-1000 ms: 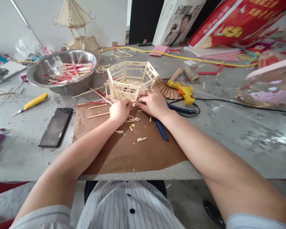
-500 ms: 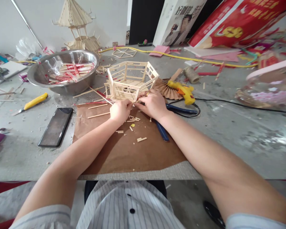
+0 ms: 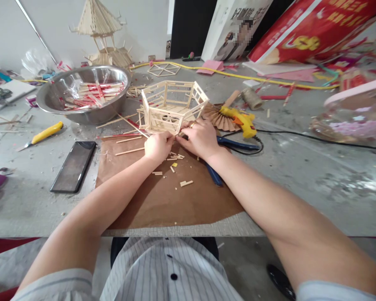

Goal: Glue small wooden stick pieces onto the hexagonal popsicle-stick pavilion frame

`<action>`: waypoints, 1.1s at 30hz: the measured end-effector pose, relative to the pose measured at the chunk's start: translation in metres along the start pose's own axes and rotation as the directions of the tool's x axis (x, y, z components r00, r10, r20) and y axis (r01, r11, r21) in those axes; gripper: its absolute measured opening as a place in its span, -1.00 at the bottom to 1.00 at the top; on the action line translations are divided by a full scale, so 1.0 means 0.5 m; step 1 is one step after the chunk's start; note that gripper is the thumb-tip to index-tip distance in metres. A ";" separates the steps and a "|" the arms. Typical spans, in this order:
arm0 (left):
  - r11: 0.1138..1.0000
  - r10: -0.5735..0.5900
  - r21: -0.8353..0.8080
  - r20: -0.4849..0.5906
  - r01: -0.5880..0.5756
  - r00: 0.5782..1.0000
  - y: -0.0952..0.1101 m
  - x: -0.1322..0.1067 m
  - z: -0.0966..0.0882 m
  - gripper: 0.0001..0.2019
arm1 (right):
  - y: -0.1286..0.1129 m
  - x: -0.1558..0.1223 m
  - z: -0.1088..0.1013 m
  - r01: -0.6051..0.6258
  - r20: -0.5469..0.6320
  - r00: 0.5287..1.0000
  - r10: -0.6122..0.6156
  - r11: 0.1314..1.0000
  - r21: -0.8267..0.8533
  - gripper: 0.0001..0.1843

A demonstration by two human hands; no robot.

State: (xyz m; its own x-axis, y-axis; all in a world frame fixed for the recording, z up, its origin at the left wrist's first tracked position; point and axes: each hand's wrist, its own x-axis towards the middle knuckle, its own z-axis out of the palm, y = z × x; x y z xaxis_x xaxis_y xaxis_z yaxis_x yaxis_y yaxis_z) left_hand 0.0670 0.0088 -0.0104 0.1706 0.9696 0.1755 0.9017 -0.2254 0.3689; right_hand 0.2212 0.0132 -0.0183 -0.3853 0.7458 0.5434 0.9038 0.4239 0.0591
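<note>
A six-sided frame of thin wooden sticks (image 3: 171,104) stands at the far edge of a brown paper sheet (image 3: 166,196). My left hand (image 3: 158,146) is curled with its fingertips pinched against the frame's near lower rail. My right hand (image 3: 200,137), with a ring on one finger, is also curled and pinches the same rail from the right. Whatever small piece sits between the fingertips is hidden. Short stick offcuts (image 3: 186,183) lie on the paper just below both hands.
A steel bowl (image 3: 50,98) of red-tipped sticks sits at the back left, a yellow knife (image 3: 45,133) and a black phone (image 3: 73,166) to the left. A yellow glue gun (image 3: 240,119) and blue-handled pliers (image 3: 213,174) lie to the right. A stick pagoda (image 3: 97,25) stands behind.
Both hands stay at the frame's near rail; the fingers have shifted only slightly. Nothing else has moved.
</note>
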 end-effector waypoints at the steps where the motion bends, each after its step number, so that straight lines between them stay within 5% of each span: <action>1: 1.000 -0.001 -0.003 -0.001 0.001 1.000 0.000 0.000 0.000 -0.70 | 0.000 0.000 0.000 0.003 0.001 1.000 -0.003 1.000 -0.002 -0.65; 33: 0.997 0.017 -0.078 -0.008 -0.018 1.000 0.000 0.000 -0.002 -0.71 | -0.008 0.001 -0.004 0.006 0.026 1.000 -0.004 0.997 -0.071 -0.65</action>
State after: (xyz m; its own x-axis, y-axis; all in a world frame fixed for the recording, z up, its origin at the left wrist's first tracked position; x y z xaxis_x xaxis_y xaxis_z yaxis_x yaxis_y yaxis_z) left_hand 0.0665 0.0090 -0.0094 0.1829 0.9647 0.1893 0.8649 -0.2494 0.4356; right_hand 0.2179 0.0110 -0.0167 -0.3938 0.7573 0.5209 0.9124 0.3910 0.1213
